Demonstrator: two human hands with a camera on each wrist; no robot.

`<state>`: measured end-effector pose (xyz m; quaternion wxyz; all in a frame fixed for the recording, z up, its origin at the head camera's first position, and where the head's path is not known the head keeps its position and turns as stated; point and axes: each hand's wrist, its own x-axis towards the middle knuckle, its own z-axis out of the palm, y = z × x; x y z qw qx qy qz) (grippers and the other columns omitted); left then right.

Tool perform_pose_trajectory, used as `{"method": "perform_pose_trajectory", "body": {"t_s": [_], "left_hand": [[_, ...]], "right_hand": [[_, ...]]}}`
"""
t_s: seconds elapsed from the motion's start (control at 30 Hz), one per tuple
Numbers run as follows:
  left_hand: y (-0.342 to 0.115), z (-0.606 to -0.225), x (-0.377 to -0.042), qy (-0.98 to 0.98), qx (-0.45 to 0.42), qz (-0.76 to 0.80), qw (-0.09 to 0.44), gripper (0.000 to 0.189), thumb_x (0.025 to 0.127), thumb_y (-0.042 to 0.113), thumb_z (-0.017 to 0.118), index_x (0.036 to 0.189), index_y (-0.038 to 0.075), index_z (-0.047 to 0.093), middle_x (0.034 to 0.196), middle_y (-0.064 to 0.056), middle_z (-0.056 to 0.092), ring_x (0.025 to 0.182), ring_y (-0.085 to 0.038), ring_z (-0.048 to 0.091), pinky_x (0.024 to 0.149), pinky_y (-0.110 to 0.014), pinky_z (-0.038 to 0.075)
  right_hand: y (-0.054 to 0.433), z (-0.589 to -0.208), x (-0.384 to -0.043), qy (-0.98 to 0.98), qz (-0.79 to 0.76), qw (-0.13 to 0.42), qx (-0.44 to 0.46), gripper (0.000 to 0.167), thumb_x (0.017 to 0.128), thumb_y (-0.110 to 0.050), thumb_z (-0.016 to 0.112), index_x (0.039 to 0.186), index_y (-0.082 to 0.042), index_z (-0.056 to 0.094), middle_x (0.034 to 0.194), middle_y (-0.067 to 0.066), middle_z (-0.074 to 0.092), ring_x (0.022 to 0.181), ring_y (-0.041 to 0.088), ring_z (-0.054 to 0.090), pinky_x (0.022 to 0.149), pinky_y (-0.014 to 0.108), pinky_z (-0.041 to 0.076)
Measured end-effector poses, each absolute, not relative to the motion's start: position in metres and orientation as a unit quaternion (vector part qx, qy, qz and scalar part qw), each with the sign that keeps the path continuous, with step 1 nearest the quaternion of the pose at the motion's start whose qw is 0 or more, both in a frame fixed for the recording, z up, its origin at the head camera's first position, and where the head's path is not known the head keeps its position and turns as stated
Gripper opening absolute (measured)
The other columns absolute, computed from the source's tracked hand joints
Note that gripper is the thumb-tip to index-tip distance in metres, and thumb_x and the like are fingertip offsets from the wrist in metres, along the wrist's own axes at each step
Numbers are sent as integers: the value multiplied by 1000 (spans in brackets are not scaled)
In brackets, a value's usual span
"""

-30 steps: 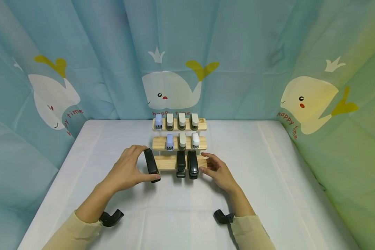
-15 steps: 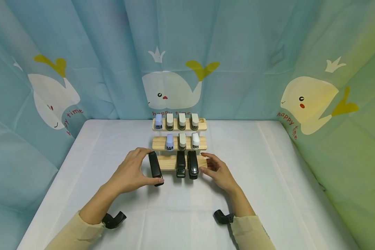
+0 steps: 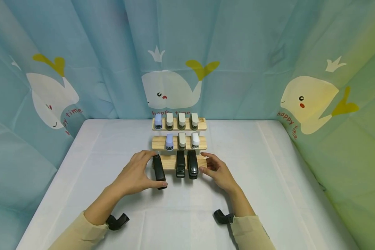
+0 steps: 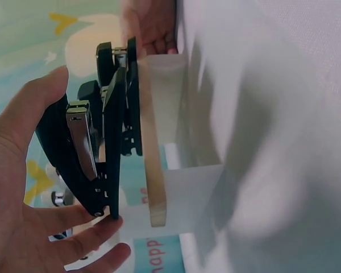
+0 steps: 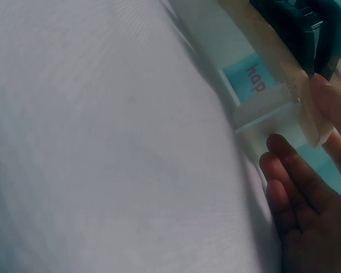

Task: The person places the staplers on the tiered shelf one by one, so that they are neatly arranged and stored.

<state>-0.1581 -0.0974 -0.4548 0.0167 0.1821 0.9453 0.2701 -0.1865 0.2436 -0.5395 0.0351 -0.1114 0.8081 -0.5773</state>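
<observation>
My left hand (image 3: 135,177) holds a black stapler (image 3: 159,172) lengthwise, thumb at its near end and fingers at the far end. In the left wrist view this stapler (image 4: 79,153) hangs a little above the wooden bottom shelf (image 4: 154,187) with a gap under it. Two more black staplers stand side by side on that shelf, the middle one (image 3: 181,165) and the right one (image 3: 192,165). My right hand (image 3: 220,173) grips the right end of the bottom shelf, thumb in front and index finger behind; its other fingers (image 5: 295,187) rest loosely below the board (image 5: 307,114).
Behind, the middle shelf (image 3: 157,143) carries small lilac, beige and white staplers. The top shelf (image 3: 203,124) bears a lilac stapler (image 3: 158,121) and three beige ones. A white cloth (image 3: 253,166) covers the table, with a whale-print curtain (image 3: 243,69) behind it.
My left hand has moved right and slightly nearer with the black stapler, bringing it over the left end of the bottom shelf. My right hand has stayed in place.
</observation>
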Motion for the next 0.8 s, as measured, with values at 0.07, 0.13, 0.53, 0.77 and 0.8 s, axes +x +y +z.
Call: {"method": "perform_pose_trajectory", "body": {"t_s": [0.07, 0.13, 0.53, 0.77, 0.8], "left_hand": [[-96, -456, -158, 945, 185, 271, 17, 112, 65, 79, 82, 152, 18, 48, 148, -6, 51, 138, -33, 47, 105, -59, 49], [-95, -456, -158, 944, 188, 271, 17, 111, 65, 77, 83, 152, 17, 48, 147, -6, 51, 137, -33, 47, 105, -58, 49], [-88, -464, -161, 944, 188, 270, 33, 115, 66, 80, 80, 154, 15, 46, 152, -8, 48, 139, -33, 45, 106, -59, 48], [-86, -467, -164, 943, 188, 271, 36, 115, 65, 80, 81, 154, 16, 45, 156, -9, 45, 143, -35, 42, 110, -60, 45], [-86, -468, -165, 943, 189, 272, 35, 115, 65, 80, 81, 154, 16, 46, 156, -9, 45, 143, -35, 42, 110, -60, 45]], "right_hand": [[244, -539, -186, 808, -577, 34, -111, 58, 94, -14, 78, 147, -20, 56, 120, 20, 68, 101, 24, 64, 88, 26, 53], [244, -539, -186, 809, -577, 34, -111, 58, 94, -14, 78, 147, -20, 56, 120, 21, 68, 100, 24, 64, 87, 26, 53], [243, -536, -185, 808, -577, 34, -115, 58, 94, -14, 78, 147, -19, 55, 120, 21, 68, 101, 25, 63, 88, 26, 52], [243, -537, -186, 810, -574, 32, -114, 58, 94, -14, 78, 147, -20, 56, 120, 21, 68, 101, 24, 63, 88, 26, 52], [243, -537, -186, 811, -573, 32, -115, 58, 94, -14, 78, 147, -19, 56, 120, 21, 68, 101, 24, 63, 88, 26, 52]]}}
